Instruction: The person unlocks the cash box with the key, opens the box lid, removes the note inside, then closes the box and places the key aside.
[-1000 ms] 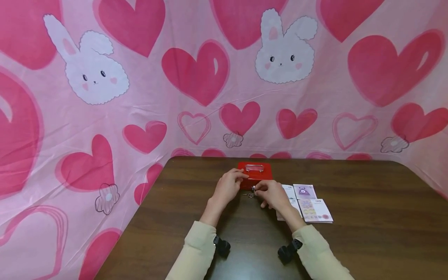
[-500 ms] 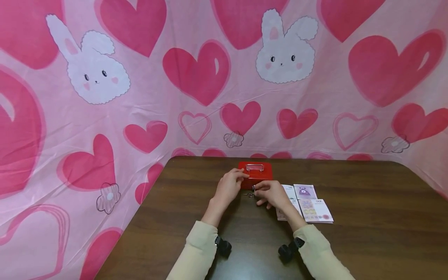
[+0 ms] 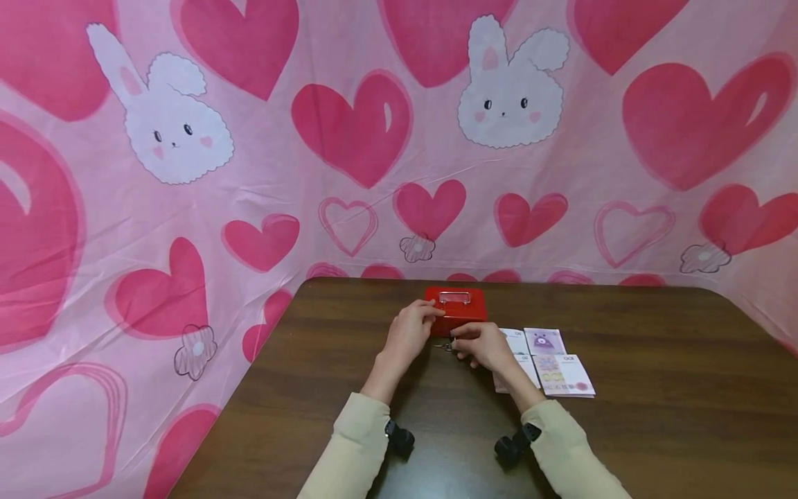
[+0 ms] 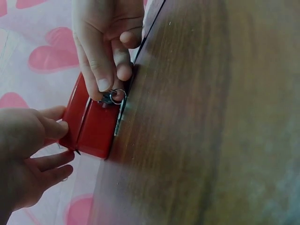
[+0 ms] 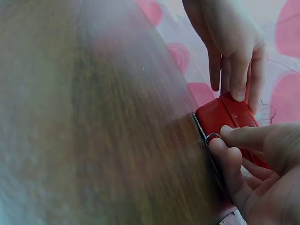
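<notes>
A small red cash box (image 3: 461,322) with a metal carry handle (image 3: 455,297) stands shut on the table. My left hand (image 3: 408,334) rests at its left end, some fingertips on the lid and others beside the end wall, as the left wrist view shows. At the box's front, my right hand (image 3: 489,344) pinches a key between thumb and finger at the lock. The key is mostly hidden by the fingertips. A metal ring (image 4: 118,96) hangs from it, and a second key (image 3: 441,346) dangles on that ring.
Paper notes (image 3: 564,375) lie in neat stacks right of the box, partly under my right forearm. Behind the brown wooden table (image 3: 654,346) hangs a pink cloth (image 3: 349,62) printed with hearts and rabbits. A black camera sits on each wrist.
The lower fingers of my right hand have drawn slightly up and left while the pinch stays at the lock. Less of the shiny key shows now. My left hand keeps its place.
</notes>
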Available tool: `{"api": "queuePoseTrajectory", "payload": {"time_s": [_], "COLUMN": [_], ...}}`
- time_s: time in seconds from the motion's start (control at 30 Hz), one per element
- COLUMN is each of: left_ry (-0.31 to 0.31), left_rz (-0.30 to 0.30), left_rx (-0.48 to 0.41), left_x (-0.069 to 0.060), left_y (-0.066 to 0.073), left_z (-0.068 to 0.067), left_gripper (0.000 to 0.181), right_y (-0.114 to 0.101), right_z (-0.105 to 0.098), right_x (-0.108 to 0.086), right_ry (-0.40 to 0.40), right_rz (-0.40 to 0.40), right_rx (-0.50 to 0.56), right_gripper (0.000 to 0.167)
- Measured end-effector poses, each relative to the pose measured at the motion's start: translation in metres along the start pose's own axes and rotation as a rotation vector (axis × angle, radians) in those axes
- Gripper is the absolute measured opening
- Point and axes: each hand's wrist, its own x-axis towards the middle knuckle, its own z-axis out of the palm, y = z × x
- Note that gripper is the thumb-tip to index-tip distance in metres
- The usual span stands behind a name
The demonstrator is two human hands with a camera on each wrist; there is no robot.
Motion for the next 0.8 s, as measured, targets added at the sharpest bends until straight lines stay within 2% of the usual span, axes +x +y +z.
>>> {"api": "queuePoseTrajectory", "payload": {"time_s": [0.13,0.23,0.43,0.8], "left_ry": [-0.004,-0.006,-0.013,-0.004], "left_rz": [-0.007,-0.011,-0.024,-0.033], "left_rx": [-0.006,-0.007,-0.004,0.003], "left_x": [0.001,0.001,0.001,0.001], "left_y": [0.001,0.001,0.002,0.002], "left_z": [0.0,0.0,-0.001,-0.001], "left_gripper": [0.022,0.023,0.023,0.023], "right_y": [0.0,-0.001,-0.003,-0.002], "right_z": [-0.001,-0.002,-0.008,-0.016], "right_x": [-0.001,-0.001,-0.003,-0.003], "right_ry": [-0.005,-0.038,-0.156,-0.387], "right_rz": [0.003,0.01,0.023,-0.091], "right_rx": [0.008,0.017,0.013,-0.027], "right_gripper": [0.02,0.02,0.022,0.022]}}
